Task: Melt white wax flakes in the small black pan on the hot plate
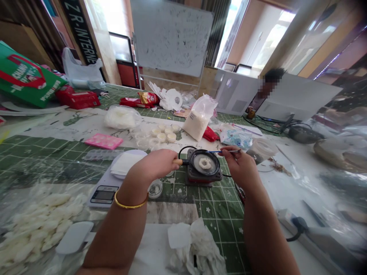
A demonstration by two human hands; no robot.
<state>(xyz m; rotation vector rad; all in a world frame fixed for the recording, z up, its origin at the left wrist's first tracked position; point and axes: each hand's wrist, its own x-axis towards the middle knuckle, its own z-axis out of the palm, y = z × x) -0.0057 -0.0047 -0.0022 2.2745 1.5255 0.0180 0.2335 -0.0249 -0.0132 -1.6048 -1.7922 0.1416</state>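
Note:
A small black pan sits on a little red and black hot plate in the middle of the green gridded mat. Whitish melted stuff with a solid lump lies in the pan. My left hand is closed round the pan's wooden handle. My right hand pinches a thin blue stick that reaches over the pan's far rim. A gold bangle circles my left wrist.
A white kitchen scale stands left of the hot plate. Small white cups, a bag of white granules, a pink mould and a bag of white flakes lie around. Crumpled tissue lies near me. A person sits behind white laptops.

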